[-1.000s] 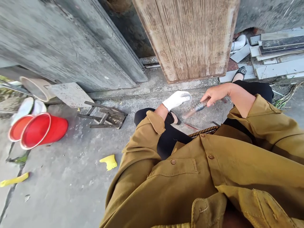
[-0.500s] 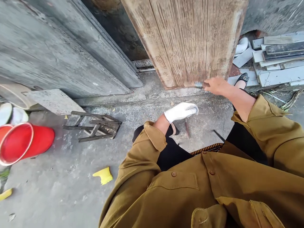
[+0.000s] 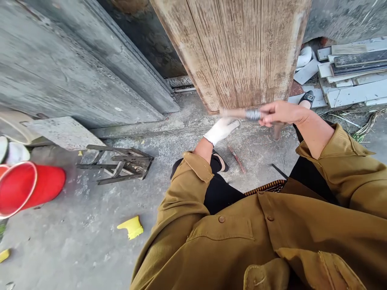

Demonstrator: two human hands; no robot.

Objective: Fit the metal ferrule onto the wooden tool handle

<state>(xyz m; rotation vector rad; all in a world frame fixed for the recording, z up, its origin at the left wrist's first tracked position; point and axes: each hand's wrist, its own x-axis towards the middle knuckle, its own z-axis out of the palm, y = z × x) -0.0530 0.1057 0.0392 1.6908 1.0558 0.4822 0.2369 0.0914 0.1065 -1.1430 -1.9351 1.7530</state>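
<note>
- Right hand (image 3: pixel 279 112) was bare, fingers clamped round a stick-like tool (image 3: pixel 242 114), held roughly level in front of the bottom edge of the wooden door (image 3: pixel 238 52)
- Tool looked like a pale wooden shaft with a band of silvery wire or metal coil (image 3: pixel 252 114) wrapped round it just beside the fingers; far end pointed left and was motion-blurred, so tip shape couldn't be told
- A darker stub stuck down below the right hand (image 3: pixel 276 131), also blurred
- Left hand (image 3: pixel 220 129) wore a white glove, fingers loosely together and extended, held just below the tool's blurred end; couldn't tell whether it touched the tool
- Thin reddish rod (image 3: pixel 236 158) lay on the concrete floor (image 3: pixel 90 225) between the knees
- Person sat low, mustard jacket (image 3: pixel 242 241), black trousers
- Left side: small wooden frame (image 3: pixel 117 163) on the floor, red bucket (image 3: pixel 27 189) tipped over, yellow scrap (image 3: pixel 130 227)
- Right of the door: stacked white tile offcuts (image 3: pixel 347 80)
</note>
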